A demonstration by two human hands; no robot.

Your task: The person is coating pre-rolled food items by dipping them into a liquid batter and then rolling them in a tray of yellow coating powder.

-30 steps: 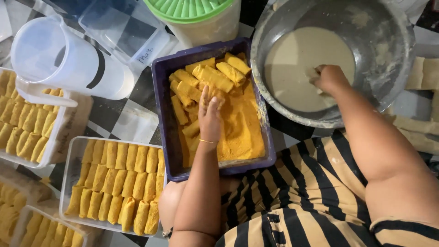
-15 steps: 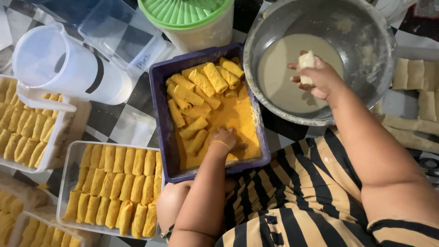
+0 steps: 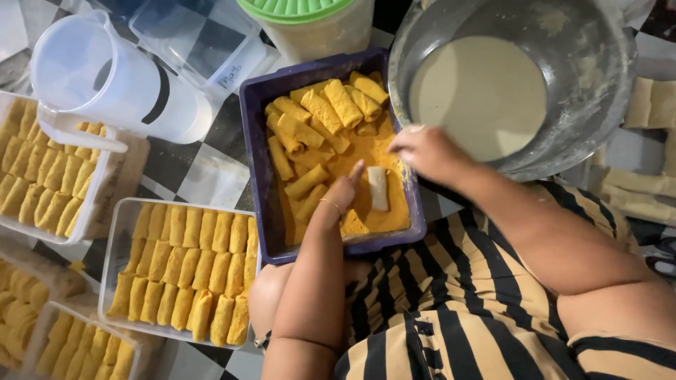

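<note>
A dark purple tray point(image 3: 254, 148) holds orange breadcrumbs and several crumb-coated rolls point(image 3: 320, 119). One pale, batter-wet roll point(image 3: 378, 187) lies on the crumbs near the tray's front right. My left hand point(image 3: 343, 191) rests in the crumbs just left of that roll, fingers together. My right hand point(image 3: 426, 151) hovers above the tray's right edge, fingers loose and holding nothing. Behind it a metal bowl point(image 3: 598, 91) contains pale batter point(image 3: 479, 95).
Clear boxes of coated rolls sit at the left point(image 3: 184, 271) and far left point(image 3: 42, 183). A clear jug point(image 3: 98, 77) lies on its side, next to a tub with a green lid point(image 3: 299, 8). Uncoated pale rolls point(image 3: 651, 105) lie at the right.
My right hand lifted a wet roll out of the batter bowl, carried it left and let it go onto the crumbs. My left hand moved from the coated rolls toward the tray's front.
</note>
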